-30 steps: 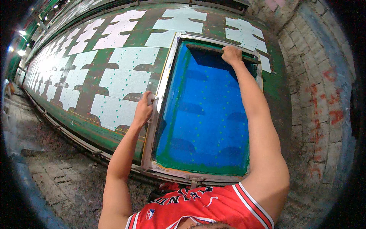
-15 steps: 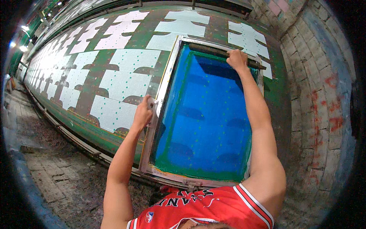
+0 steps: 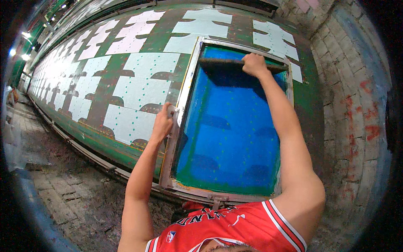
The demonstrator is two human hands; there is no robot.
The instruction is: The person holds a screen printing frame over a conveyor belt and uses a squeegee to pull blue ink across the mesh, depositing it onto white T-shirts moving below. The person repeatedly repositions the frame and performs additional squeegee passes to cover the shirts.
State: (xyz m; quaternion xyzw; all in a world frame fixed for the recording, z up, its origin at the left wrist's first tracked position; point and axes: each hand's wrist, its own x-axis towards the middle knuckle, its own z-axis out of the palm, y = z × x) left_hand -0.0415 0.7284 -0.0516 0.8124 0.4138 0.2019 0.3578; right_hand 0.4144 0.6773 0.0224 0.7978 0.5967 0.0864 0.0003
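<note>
Far left of the left hand: a long green printing table (image 3: 126, 54) running away into the distance, covered in rows of white cut fabric pieces (image 3: 142, 88) with small dot marks. Below the table's near edge, a dirty brick floor (image 3: 63, 201).

Left hand (image 3: 163, 124): fingers curled shut around the left side rail of the metal screen frame (image 3: 176, 143), about halfway along the rail. Forearm comes up from the lower edge. One white fabric piece lies just to the left of this hand, touching the frame's outer edge or nearly so; cannot tell which.

Between the hands: the frame's blue mesh (image 3: 235, 134), green ink pooled along its near edge, faint dots and darker shapes showing through. Frame lies flat on the table.

Right hand (image 3: 253, 64): closed over the top of a dark squeegee (image 3: 222, 65), gripping it at its right half. The squeegee stands across the far end of the mesh, spanning nearly from rail to rail. Arm fully stretched out over the mesh.

Right of the right hand: more white pieces past the frame's far corner, then a brick wall (image 3: 357, 105) with red marks.

Bottom edge: red sleeveless jersey (image 3: 235, 227).
</note>
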